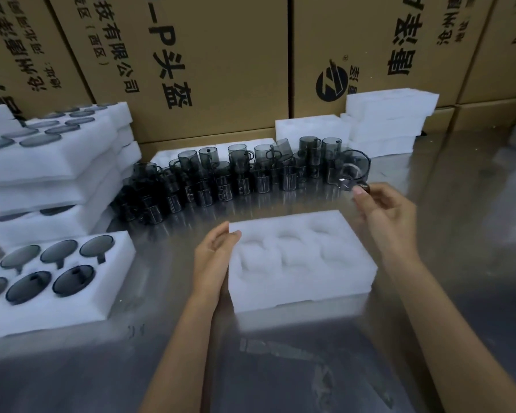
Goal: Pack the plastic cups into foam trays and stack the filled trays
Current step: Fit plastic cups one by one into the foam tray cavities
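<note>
Six pockets, two rows of three, sit in the white foam tray (300,257) at centre frame on the shiny metal table (459,234), and none of them has a cup in it. Lower left is a filled tray (51,278) with six smoky grey cups, one per pocket, seen from above. Behind it at the left edge rises a stack of filled trays (51,162); the top one shows dark cup rims, but the count blurs out and the number of layers is hard to call.

Across the middle, past the open tray, a crowd of loose grey cups (236,177) stands on the table, many stacked two high, too many to count cleanly. More foam trays (385,120) are piled at upper right, with cardboard boxes (221,55) along the back.

The person's left hand (213,257) rests against the tray's left side, fingers fairly straight and relaxed, thumb near the top corner. Their right hand (385,210), at centre right, has its fingers curled and pinches one clear grey cup (353,174) by the handle, held in the air just beyond the tray's far right corner.
</note>
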The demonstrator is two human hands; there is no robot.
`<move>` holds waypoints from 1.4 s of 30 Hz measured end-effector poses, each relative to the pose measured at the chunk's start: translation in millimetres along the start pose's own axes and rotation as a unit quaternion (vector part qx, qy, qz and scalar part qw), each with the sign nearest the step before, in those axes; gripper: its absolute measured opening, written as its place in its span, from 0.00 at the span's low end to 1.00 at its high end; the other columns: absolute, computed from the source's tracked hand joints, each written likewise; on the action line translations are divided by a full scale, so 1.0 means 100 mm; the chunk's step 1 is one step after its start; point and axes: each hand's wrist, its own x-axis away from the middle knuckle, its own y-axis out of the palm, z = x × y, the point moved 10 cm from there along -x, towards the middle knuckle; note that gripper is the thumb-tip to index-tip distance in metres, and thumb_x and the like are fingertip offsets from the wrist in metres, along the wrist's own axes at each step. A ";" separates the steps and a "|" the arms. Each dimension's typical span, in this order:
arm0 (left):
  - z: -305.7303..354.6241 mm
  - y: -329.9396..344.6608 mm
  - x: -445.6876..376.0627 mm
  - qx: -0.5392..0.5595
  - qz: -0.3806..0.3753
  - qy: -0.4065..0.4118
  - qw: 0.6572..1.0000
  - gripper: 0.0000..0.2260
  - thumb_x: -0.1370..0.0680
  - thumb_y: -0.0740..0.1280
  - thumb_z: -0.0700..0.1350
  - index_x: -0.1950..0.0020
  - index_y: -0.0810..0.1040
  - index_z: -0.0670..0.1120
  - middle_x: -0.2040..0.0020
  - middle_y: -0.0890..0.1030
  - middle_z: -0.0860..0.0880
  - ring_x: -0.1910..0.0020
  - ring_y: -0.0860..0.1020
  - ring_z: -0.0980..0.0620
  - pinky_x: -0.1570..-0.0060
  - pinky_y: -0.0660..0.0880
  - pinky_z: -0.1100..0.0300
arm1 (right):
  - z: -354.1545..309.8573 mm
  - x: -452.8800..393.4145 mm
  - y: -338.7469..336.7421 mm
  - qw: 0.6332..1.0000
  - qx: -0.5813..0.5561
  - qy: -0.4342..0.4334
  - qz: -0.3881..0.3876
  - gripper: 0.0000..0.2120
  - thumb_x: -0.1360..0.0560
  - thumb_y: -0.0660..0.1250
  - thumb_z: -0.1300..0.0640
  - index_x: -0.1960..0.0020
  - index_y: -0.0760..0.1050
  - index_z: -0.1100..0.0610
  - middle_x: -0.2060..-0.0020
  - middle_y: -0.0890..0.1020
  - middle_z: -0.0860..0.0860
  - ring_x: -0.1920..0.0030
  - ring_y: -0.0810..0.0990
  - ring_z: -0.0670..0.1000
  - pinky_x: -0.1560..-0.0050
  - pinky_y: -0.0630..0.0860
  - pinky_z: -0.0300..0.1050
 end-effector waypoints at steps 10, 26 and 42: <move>0.81 0.34 0.33 -0.104 -0.059 0.240 0.963 0.27 0.28 0.73 0.37 0.31 0.74 0.55 0.36 0.79 0.60 0.35 0.76 0.60 0.33 0.72 0.55 | -0.42 0.78 1.03 0.963 0.048 -0.068 -0.255 0.04 0.26 0.74 0.59 0.58 0.81 0.53 0.62 0.83 0.47 0.63 0.79 0.50 0.58 0.78 0.60; 0.92 0.34 0.40 -0.213 -0.045 0.272 0.937 0.30 0.27 0.76 0.41 0.30 0.71 0.62 0.35 0.77 0.59 0.33 0.74 0.58 0.33 0.73 0.50 | -0.17 0.81 1.09 0.962 0.039 0.004 -0.270 0.04 0.25 0.73 0.52 0.54 0.82 0.43 0.52 0.84 0.40 0.52 0.83 0.45 0.51 0.81 0.55; 0.70 0.22 0.17 -0.202 -0.044 0.215 0.954 0.26 0.32 0.81 0.44 0.36 0.78 0.54 0.42 0.78 0.59 0.41 0.76 0.61 0.38 0.74 0.56 | -0.16 0.81 1.05 0.961 0.128 -0.040 -0.240 0.05 0.22 0.70 0.54 0.50 0.83 0.46 0.52 0.83 0.38 0.48 0.80 0.42 0.57 0.73 0.33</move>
